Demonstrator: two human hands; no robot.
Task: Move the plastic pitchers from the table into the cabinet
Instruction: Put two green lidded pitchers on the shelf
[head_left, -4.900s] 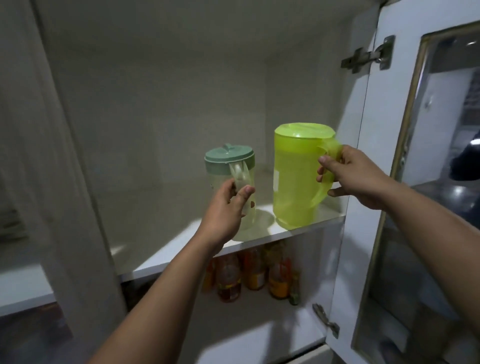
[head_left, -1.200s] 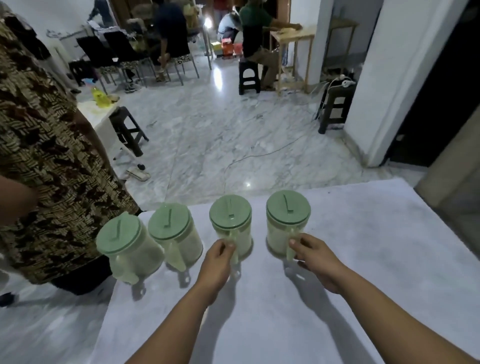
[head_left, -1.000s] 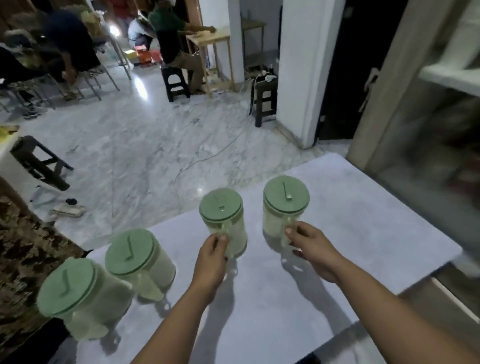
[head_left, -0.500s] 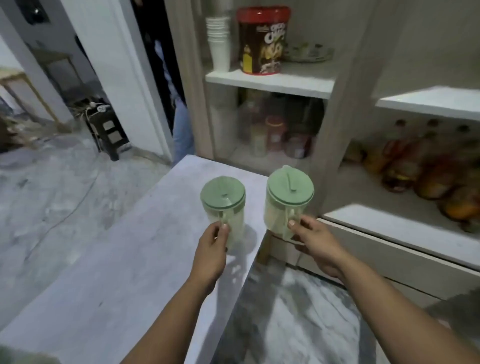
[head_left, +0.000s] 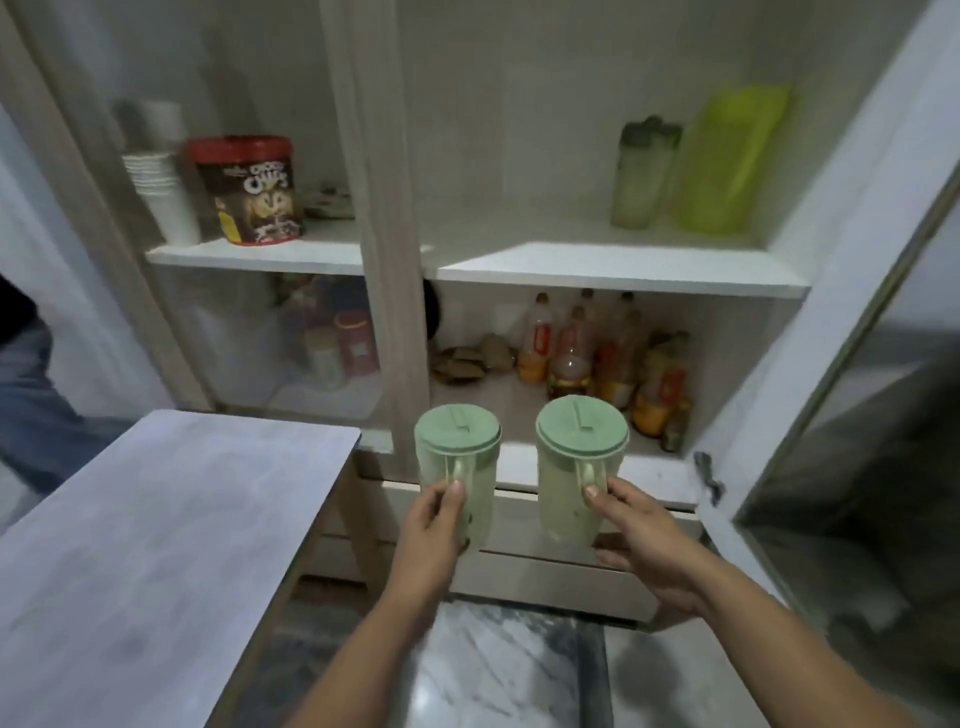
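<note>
I hold two clear plastic pitchers with pale green lids in the air in front of the open cabinet. My left hand (head_left: 434, 525) grips the handle of the left pitcher (head_left: 460, 452). The handle of the right pitcher (head_left: 576, 457) is in my right hand (head_left: 636, 535). Both pitchers are upright, below the upper shelf (head_left: 613, 267). On that shelf, at its right end, stand a small green-lidded pitcher (head_left: 641, 174) and a lime green pitcher (head_left: 727, 161).
The white table (head_left: 156, 545) lies at lower left. The open glass cabinet door (head_left: 852, 395) is at the right. Several bottles (head_left: 602, 358) fill the lower shelf. A chocolate tin (head_left: 247, 189) and stacked cups (head_left: 161, 195) stand behind the left door.
I lifted the two pitchers off the table and turned to the cabinet. They are now past the table edge, in front of the open compartment.
</note>
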